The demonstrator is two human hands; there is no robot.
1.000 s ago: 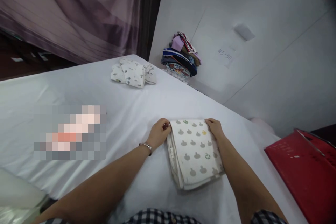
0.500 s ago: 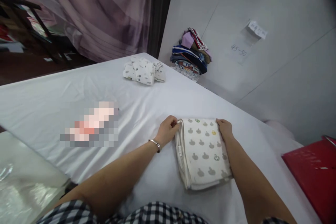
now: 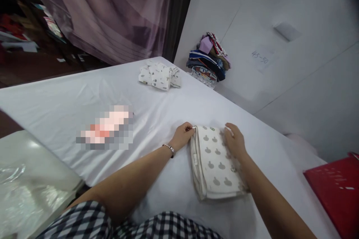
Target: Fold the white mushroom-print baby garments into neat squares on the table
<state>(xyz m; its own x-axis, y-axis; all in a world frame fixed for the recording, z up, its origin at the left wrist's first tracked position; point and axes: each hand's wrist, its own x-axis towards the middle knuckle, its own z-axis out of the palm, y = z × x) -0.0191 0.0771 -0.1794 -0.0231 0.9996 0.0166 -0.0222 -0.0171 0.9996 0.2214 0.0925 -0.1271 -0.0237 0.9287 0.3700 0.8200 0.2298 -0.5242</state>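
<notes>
A thick white folded cloth [image 3: 214,162] with grey apple-like prints lies on the white-covered table [image 3: 112,171] in front of me. My left hand [image 3: 183,137] pinches its far left corner, beside the stacked fold edges. At the far right corner is my right hand [image 3: 235,140], its fingers curled, with a bit of white edge showing between thumb and fingers. The cloth's right side is partly hidden behind that hand and forearm, and its near right corner looks smeared.
Another white printed cloth [image 3: 159,75] lies crumpled at the far table corner. A pixelated pinkish item [image 3: 108,125] is on the left. Stacked folded clothes [image 3: 207,59] stand by the wall. A red box-like object [image 3: 333,190] is at right, clear plastic [image 3: 28,190] at lower left.
My right hand has moved left and inward from the cloth's right edge, drawing that edge with it. My left hand stays at the left corner. The view has shifted slightly.
</notes>
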